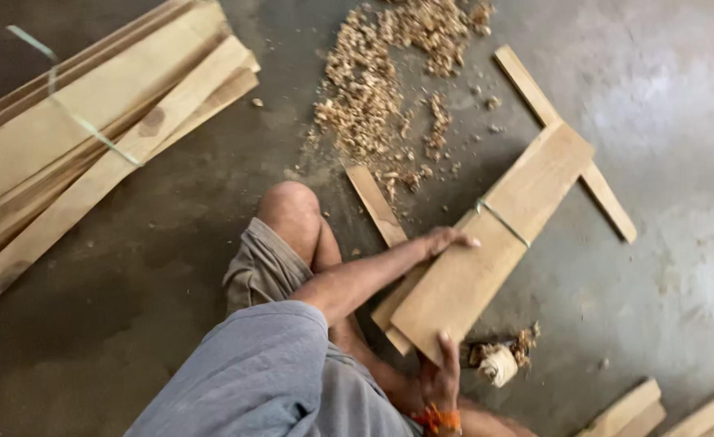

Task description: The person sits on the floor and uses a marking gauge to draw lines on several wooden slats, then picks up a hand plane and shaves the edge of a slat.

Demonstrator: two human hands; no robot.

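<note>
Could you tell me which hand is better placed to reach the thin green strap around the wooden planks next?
Left, probably. The left hand rests on the upper edge of the pale wooden planks, just short of the thin green strap; the right hand grips their near end, farther away.

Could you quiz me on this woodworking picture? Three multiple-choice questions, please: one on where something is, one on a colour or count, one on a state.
1. Where does the heap of wood shavings lie?
A. on the floor beyond the knee
B. on top of the strapped boards
C. in a bucket

2. What colour is the band on the right hand's wrist?
A. blue
B. orange
C. white

3. How are the boards under the left hand kept together?
A. nailed
B. loose
C. tied by a thin strap

Answers: 1 A, the shavings are spread on the bare floor above the knee. 2 B, an orange band shows at the wrist. 3 C, a pale strap crosses the boards.
</note>
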